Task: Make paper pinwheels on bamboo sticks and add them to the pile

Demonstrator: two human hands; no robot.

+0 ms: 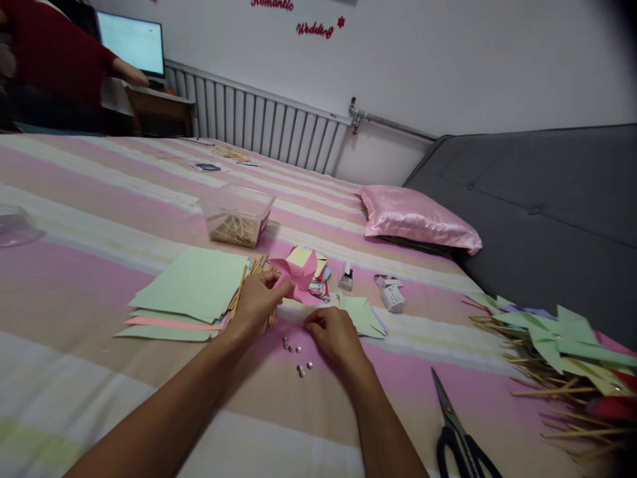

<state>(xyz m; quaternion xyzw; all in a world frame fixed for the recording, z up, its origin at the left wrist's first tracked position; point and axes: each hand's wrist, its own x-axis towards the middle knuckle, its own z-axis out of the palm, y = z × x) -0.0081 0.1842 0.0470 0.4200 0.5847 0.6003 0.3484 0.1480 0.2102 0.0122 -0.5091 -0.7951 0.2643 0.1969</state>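
Observation:
My left hand (259, 300) pinches a folded pink paper pinwheel (297, 273), holding it just above the striped bed cover. My right hand (334, 334) rests on the cover just right of it, fingers curled down, nothing clearly in them. Several small silver pins (297, 355) lie on the cover between and below my hands. Wooden sticks (253, 279) lie under my left hand beside a stack of green and pink paper sheets (192, 289). Cut green paper squares (362, 315) lie just beyond my right hand.
A clear plastic box of sticks (236, 216) stands further back. Black scissors (460, 435) lie at the lower right. Finished pinwheels on sticks (557, 352) pile at the right. A pink pillow (415, 219) and grey headboard (547, 199) are beyond. A person in red (54, 60) sits far left.

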